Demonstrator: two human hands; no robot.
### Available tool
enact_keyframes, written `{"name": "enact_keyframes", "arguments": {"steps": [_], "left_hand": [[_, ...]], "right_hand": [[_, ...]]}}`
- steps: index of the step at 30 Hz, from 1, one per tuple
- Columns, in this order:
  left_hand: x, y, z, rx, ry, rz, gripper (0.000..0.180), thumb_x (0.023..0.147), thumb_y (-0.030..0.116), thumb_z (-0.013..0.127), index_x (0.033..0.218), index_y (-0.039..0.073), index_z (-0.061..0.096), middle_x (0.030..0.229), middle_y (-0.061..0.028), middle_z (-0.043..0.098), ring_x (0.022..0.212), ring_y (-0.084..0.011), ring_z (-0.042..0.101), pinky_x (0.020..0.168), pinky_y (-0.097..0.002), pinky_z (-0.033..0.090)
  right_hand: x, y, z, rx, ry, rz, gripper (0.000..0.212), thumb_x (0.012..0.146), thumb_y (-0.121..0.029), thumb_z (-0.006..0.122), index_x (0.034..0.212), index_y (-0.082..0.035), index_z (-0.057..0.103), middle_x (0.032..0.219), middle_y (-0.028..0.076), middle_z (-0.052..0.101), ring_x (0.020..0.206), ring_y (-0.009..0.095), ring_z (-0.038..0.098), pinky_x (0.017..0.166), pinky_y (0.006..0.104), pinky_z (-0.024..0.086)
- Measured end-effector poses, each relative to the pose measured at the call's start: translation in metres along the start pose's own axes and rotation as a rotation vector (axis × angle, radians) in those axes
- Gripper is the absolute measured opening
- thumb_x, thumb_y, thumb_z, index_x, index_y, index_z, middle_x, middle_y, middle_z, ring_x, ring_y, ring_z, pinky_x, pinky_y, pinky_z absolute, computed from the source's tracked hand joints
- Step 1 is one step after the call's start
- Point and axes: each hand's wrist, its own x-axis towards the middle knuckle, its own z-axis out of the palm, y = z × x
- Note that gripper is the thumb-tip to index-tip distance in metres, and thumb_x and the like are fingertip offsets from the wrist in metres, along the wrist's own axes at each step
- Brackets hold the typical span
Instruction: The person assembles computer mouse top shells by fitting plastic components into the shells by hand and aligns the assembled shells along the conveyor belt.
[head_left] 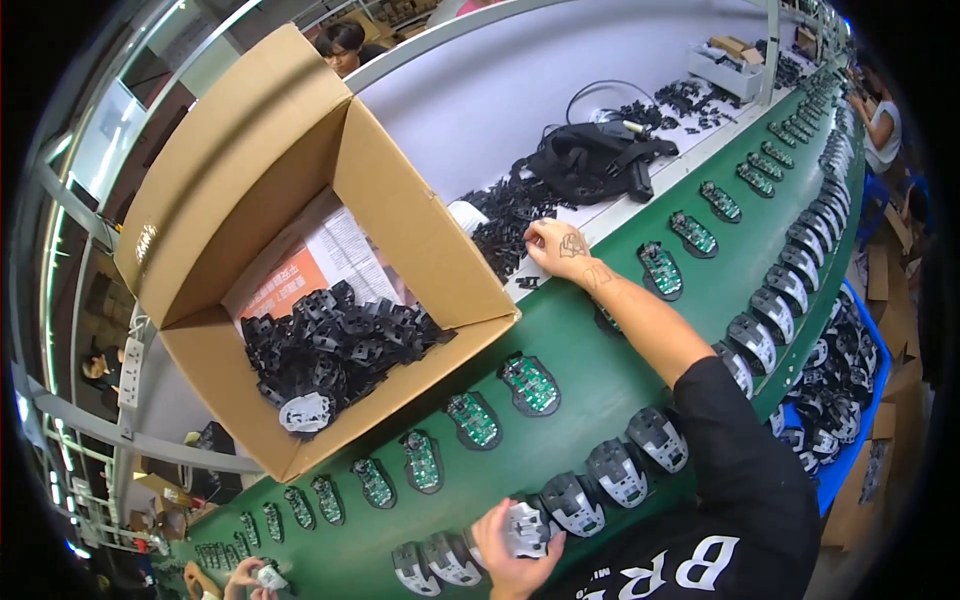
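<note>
My left hand (503, 553) is closed around a grey-and-white computer mouse shell (527, 529) at the near edge of the green conveyor belt. A row of similar mouse shells (575, 505) lies beside it. My right arm stretches across the belt, and my right hand (557, 247) is at the edge of a heap of small black plastic parts (508, 222). Its fingers are pinched together; whatever is between them is too small to make out. Mouse bases with green circuit boards (528, 384) lie in a line along the middle of the belt.
A large open cardboard box (400, 200) holding black plastic parts (340, 345) stands at the belt's far side. A black bag (590, 160) lies on the white ledge. At right, a blue crate (825, 475) holds mouse shells. Another person's hands (250, 580) work at lower left.
</note>
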Motion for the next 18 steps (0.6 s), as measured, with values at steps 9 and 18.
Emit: {"name": "enact_keyframes", "arguments": {"steps": [9,18], "left_hand": [[-0.035,-0.011,0.02,-1.001,0.109,-0.459,0.086,0.082,0.06,0.057,0.133,-0.007,0.04,0.111,-0.0096,0.052,0.1,-0.018,0.052,0.089,-0.0295,0.042],[0.014,0.005,0.033,-0.835,-0.453,-0.417,0.037,0.085,0.019,0.062,0.116,-0.001,0.058,0.097,-0.0087,0.059,0.078,-0.0126,0.055,0.063,-0.0245,0.045]], "right_hand": [[-0.027,-0.027,-0.008,-0.228,-0.574,0.017,0.035,0.071,-0.035,0.072,0.091,-0.008,0.067,0.099,0.013,0.062,0.095,0.03,0.061,0.082,0.0392,0.05],[-0.071,-0.046,-0.027,0.01,-0.28,-0.07,0.018,0.075,-0.023,0.071,0.081,-0.006,0.067,0.074,0.012,0.061,0.07,0.027,0.06,0.066,0.0384,0.049]]}}
